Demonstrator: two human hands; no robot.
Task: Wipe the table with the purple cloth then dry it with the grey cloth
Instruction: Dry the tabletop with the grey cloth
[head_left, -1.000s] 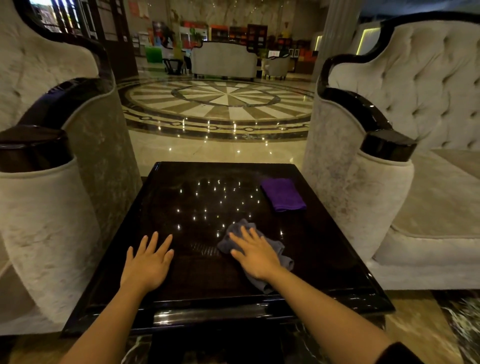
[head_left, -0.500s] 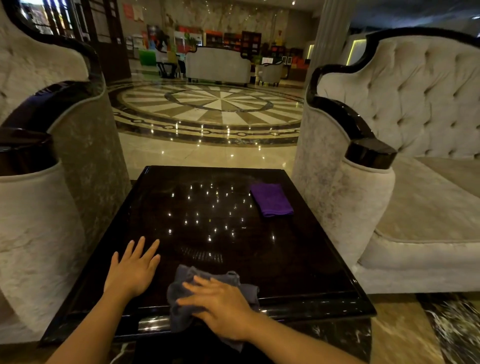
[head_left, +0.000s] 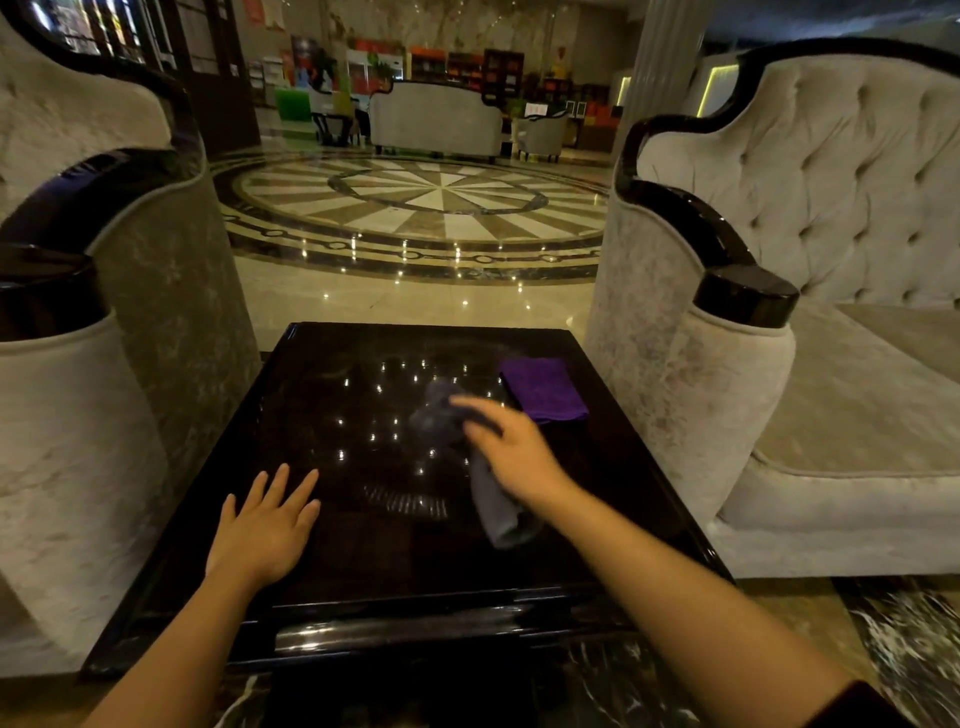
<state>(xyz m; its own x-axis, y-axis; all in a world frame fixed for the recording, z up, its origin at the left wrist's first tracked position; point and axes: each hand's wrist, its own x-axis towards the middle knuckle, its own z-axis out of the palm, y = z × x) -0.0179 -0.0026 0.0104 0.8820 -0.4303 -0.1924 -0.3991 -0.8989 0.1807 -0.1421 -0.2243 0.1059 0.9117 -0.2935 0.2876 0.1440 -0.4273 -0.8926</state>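
Lobby setting, dim, polished marble floor with a round inlay beyond; low glossy black table (head_left: 363, 545) set between 2 pale upholstered sofas, ceiling lights mirrored in its top.

Head view only.

Right hand (head_left: 514, 452): reaching out over the right-centre of the table, palm down, fingers spread over the grey cloth (head_left: 493, 512). Motion blur on the fingers and the cloth's far end, so whether it pinches the cloth or only presses it flat I cannot tell. Cloth runs as a long bunched strip, long axis near-to-far, near end trailing toward the person, far end under the fingertips.

Left hand (head_left: 265, 525): flat and open on the near-left of the table, fingers splayed, holding nothing; reads as a brace.

Purple cloth (head_left: 543, 389): folded, lying on the far-right part of the table, just beyond and right of the right hand, close to the grey cloth's far end; touching or not, cannot tell.

Judgement: drying step in hand, purple wipe likely done. Right hand is the nearer one to both cloths. Far-left and near-left table look open to a stroke; far-right stroke meets the purple cloth, which would be pushed or need lifting. Right sofa arm (head_left: 691, 395) stands close beside that edge.
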